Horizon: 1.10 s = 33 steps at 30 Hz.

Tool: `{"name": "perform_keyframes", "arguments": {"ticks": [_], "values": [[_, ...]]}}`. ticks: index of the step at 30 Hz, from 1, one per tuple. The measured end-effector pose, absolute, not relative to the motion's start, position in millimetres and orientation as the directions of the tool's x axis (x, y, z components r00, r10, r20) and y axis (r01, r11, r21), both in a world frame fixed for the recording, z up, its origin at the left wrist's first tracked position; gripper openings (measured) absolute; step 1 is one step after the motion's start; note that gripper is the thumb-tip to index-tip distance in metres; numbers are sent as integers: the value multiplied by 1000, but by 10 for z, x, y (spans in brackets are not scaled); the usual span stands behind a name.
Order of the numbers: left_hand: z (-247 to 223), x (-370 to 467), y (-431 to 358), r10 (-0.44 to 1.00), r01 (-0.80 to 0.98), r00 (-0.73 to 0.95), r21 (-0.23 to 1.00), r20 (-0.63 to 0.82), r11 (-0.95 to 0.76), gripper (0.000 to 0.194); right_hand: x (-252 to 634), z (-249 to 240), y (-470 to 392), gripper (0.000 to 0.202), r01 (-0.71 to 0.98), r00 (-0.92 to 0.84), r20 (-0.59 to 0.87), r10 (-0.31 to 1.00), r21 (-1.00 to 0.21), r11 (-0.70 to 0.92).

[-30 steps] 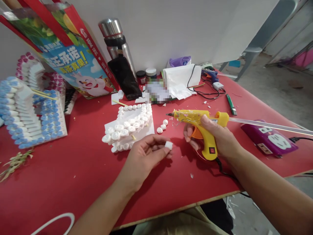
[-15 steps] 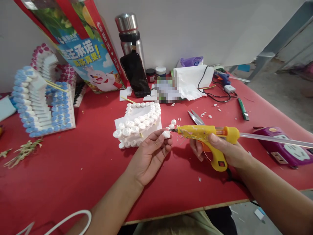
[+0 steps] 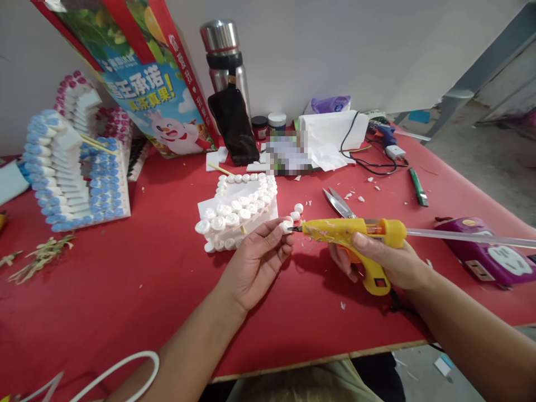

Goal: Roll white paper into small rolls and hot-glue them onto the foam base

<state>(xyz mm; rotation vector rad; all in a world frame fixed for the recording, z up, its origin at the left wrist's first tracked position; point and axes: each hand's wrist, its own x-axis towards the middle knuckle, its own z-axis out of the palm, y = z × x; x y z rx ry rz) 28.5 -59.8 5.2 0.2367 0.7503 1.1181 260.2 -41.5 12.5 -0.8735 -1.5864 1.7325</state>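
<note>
Between the fingertips of my left hand (image 3: 262, 259) is a small white rosette (image 3: 286, 226). My right hand (image 3: 383, 257) is wrapped round a yellow glue gun (image 3: 335, 230), whose dark nozzle points left and meets the rosette. A clear glue stick (image 3: 460, 237) sticks out from the gun's back. Just behind my left hand stands a white structure (image 3: 237, 209) edged with rows of white rosettes. A few loose white rosettes (image 3: 298, 209) lie on the red table (image 3: 167, 296) beyond the nozzle.
Open scissors (image 3: 339, 202) lie behind the glue gun. A green cutter (image 3: 419, 187) and a purple power strip (image 3: 486, 251) are at the right. A phone (image 3: 233, 125) leans on a steel bottle (image 3: 221, 44). A blue-and-white rosette structure (image 3: 77, 173) stands at the left.
The glue gun has shifted slightly left and down, and its nozzle now touches the rosette. My left hand has barely moved, still pinching the rosette. The whole view has shifted a little.
</note>
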Motion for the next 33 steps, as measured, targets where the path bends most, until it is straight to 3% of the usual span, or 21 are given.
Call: {"name": "perform_keyframes", "arguments": {"ticks": [13,33], "values": [[56,268,-602,890,-700,228,569,-395,432,17,2615,98,-405,57,48,-573,-24,819,-999,4],[68,277,-598,888,-715,222,552,-402,429,18,2622,87,-416,53,8,-574,-24,819,-1000,-23]]}}
